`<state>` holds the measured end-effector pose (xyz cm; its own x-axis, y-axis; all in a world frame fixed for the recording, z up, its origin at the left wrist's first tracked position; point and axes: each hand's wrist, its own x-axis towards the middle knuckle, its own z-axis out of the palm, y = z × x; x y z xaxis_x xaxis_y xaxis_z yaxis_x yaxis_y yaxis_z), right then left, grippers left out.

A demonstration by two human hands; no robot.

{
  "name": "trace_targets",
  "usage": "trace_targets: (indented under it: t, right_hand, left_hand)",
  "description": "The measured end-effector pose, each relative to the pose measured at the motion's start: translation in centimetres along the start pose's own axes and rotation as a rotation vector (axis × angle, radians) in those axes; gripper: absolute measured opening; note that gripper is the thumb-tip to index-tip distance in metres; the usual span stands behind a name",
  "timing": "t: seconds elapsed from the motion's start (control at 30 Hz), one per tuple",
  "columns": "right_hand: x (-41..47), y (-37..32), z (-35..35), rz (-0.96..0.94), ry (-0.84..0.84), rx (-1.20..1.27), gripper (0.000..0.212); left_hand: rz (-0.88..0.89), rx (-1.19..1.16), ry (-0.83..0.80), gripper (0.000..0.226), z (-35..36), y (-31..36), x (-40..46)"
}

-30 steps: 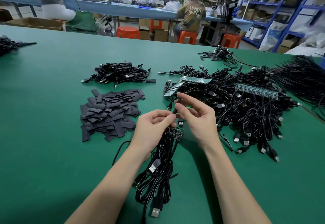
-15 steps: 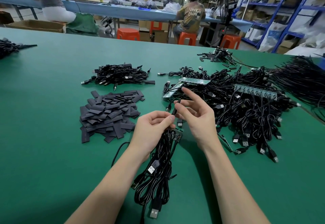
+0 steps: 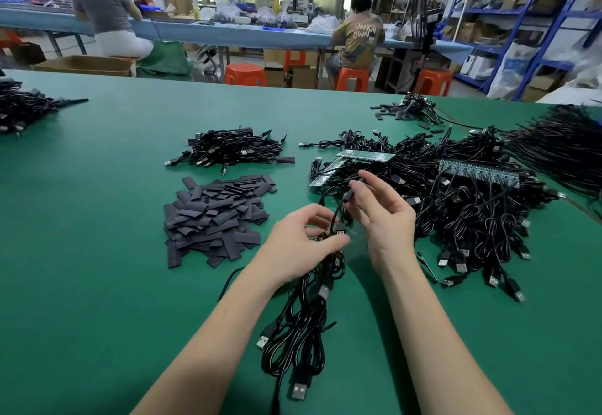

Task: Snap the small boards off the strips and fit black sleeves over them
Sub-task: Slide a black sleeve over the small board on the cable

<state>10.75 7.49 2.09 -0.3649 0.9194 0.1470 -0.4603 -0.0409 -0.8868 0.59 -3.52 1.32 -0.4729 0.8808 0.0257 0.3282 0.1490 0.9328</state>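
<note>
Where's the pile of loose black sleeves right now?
In the head view, the pile of black sleeves lies on the green table, left of the left hand, just in front of a small cable bundle.

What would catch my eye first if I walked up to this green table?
Probably the two hands at the centre: the left hand grips a bundle of black USB cables, and the right hand pinches one cable end above it. Left of them lies a heap of flat black sleeves; right, a tangled cable pile carrying green board strips.
</note>
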Motion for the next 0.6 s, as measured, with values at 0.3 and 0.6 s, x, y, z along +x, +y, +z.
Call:
trace_targets:
  t: [0.3, 0.6]
  right_hand:
    - [0.2, -0.4, 0.4, 0.045, 0.160, 0.239, 0.036]
    - [-1.1, 2.7, 0.9, 0.030, 0.028, -0.279, 0.013]
  left_hand:
    - [-0.060, -0.004, -0.052, 0.026, -0.4, 2.7, 1.9]
    - [-0.017, 0.200, 0.341, 0.018, -6.0, 4.0, 11.7]
